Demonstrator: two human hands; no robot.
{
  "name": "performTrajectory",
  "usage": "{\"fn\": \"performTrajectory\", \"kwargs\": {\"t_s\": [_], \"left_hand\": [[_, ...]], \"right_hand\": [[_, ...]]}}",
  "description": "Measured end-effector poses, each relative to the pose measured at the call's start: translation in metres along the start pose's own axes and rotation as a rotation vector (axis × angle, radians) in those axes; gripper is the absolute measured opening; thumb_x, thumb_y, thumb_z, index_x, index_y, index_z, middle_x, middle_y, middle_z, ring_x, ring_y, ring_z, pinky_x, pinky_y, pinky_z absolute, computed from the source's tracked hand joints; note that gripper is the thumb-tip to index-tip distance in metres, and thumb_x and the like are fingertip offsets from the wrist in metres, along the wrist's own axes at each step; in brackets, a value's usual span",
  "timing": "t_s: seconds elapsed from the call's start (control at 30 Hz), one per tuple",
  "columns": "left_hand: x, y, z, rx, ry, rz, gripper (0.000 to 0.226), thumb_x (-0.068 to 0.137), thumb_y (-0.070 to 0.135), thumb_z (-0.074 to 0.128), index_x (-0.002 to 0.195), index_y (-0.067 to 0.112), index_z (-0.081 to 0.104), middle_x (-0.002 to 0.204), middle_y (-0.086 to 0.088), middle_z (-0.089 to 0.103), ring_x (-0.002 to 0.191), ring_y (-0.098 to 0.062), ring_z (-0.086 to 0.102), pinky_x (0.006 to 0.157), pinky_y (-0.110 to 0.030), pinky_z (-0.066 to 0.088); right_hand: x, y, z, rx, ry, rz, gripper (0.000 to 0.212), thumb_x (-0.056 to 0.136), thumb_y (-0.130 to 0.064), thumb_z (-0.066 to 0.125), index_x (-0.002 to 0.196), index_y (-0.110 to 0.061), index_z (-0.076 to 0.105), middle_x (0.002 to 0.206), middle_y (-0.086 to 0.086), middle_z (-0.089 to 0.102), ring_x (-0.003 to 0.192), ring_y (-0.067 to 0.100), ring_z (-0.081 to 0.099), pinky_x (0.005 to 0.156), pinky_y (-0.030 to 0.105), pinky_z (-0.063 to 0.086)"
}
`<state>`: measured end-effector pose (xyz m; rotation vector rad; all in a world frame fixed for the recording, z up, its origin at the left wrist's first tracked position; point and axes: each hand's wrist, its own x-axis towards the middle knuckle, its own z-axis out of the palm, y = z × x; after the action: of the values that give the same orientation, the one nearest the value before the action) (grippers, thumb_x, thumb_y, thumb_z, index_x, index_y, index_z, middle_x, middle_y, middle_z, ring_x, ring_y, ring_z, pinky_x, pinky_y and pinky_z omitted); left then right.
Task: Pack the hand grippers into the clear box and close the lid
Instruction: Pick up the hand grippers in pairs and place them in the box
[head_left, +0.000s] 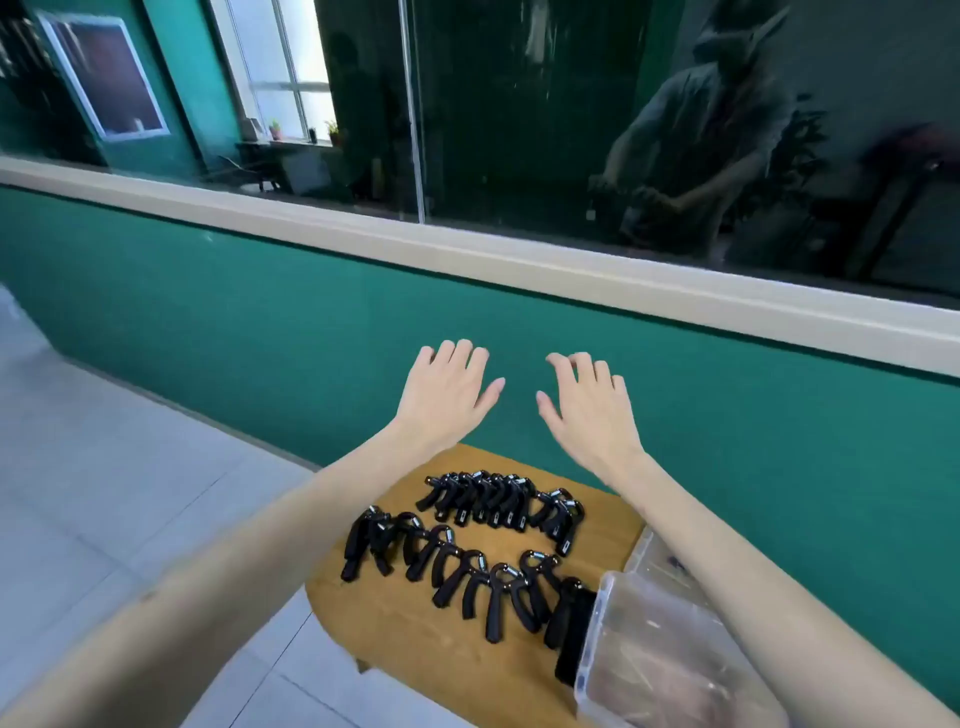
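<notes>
Several black hand grippers (467, 545) lie in two rows on a small wooden table (415, 639). A clear plastic box (670, 654) stands at the table's right side, partly under my right forearm; its lid (649, 558) seems to rest behind it. My left hand (447, 395) and my right hand (589, 410) are held out in the air above and beyond the table, palms down, fingers spread and relaxed. Neither hand holds anything or touches the grippers.
A green wall (260, 322) with a pale sill (363, 228) and dark glass runs behind the table. Grey tiled floor (104, 467) lies to the left. A black object (571, 644) sits against the box's left wall.
</notes>
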<state>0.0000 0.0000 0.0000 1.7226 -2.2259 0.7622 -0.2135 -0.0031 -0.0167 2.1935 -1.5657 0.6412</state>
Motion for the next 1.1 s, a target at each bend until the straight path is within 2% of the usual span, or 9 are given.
{"fn": "performTrajectory", "kwargs": {"t_s": [0.07,0.3,0.5,0.63,0.8,0.97,1.1], "left_hand": [[-0.015,-0.014,0.011,-0.021,-0.071,-0.038,0.056,0.104,0.052,0.025,0.118,0.010,0.060,0.107,-0.008,0.062,0.093,-0.029,0.055,0.079,-0.041,0.038],[-0.072,-0.076,0.091,-0.067,-0.155,-0.079,0.056,0.103,0.053,0.027,0.124,0.010,0.058,0.110,-0.007,0.060,0.095,-0.028,0.052,0.078,-0.040,0.038],[-0.089,-0.137,0.141,-0.088,-0.269,-0.053,0.058,0.104,0.053,0.028,0.136,0.011,0.051,0.123,-0.009,0.057,0.101,-0.029,0.051,0.082,-0.041,0.039],[-0.102,-0.171,0.173,-0.118,-0.358,-0.039,0.057,0.104,0.054,0.026,0.131,0.011,0.052,0.119,-0.009,0.056,0.100,-0.028,0.050,0.081,-0.041,0.038],[-0.123,-0.193,0.217,-0.147,-0.464,-0.010,0.053,0.105,0.054,0.023,0.116,0.010,0.051,0.111,-0.010,0.053,0.094,-0.030,0.047,0.080,-0.043,0.041],[-0.143,-0.191,0.263,-0.186,-0.588,-0.026,0.056,0.104,0.054,0.021,0.121,0.011,0.051,0.113,-0.010,0.053,0.095,-0.030,0.048,0.082,-0.043,0.042],[-0.160,-0.176,0.294,-0.212,-0.685,-0.048,0.049,0.104,0.053,0.031,0.123,0.014,0.054,0.109,-0.007,0.054,0.092,-0.027,0.048,0.079,-0.041,0.040]], "right_hand": [[-0.001,-0.022,0.014,0.027,-0.052,0.004,0.047,0.098,-0.042,0.049,0.134,-0.012,0.048,0.116,0.012,0.056,0.093,0.031,0.053,0.077,0.044,0.046],[0.000,-0.099,0.073,0.044,-0.184,-0.028,0.047,0.098,-0.041,0.049,0.135,-0.011,0.048,0.116,0.011,0.057,0.093,0.030,0.054,0.078,0.043,0.047],[0.020,-0.166,0.128,0.044,-0.299,-0.024,0.048,0.098,-0.042,0.045,0.136,-0.012,0.047,0.117,0.009,0.057,0.094,0.029,0.054,0.078,0.042,0.046],[0.026,-0.199,0.159,0.030,-0.355,0.004,0.049,0.099,-0.043,0.047,0.136,-0.011,0.049,0.116,0.009,0.057,0.095,0.030,0.055,0.078,0.042,0.047],[0.021,-0.224,0.193,0.035,-0.446,0.036,0.043,0.097,-0.041,0.052,0.131,-0.015,0.053,0.111,0.009,0.057,0.093,0.031,0.055,0.076,0.044,0.047],[0.006,-0.232,0.236,0.075,-0.550,0.083,0.042,0.096,-0.040,0.054,0.133,-0.018,0.052,0.112,0.007,0.056,0.094,0.030,0.054,0.076,0.044,0.047],[-0.010,-0.230,0.276,0.093,-0.646,0.087,0.043,0.098,-0.040,0.048,0.135,-0.018,0.050,0.113,0.007,0.054,0.095,0.029,0.054,0.078,0.042,0.047]]}}
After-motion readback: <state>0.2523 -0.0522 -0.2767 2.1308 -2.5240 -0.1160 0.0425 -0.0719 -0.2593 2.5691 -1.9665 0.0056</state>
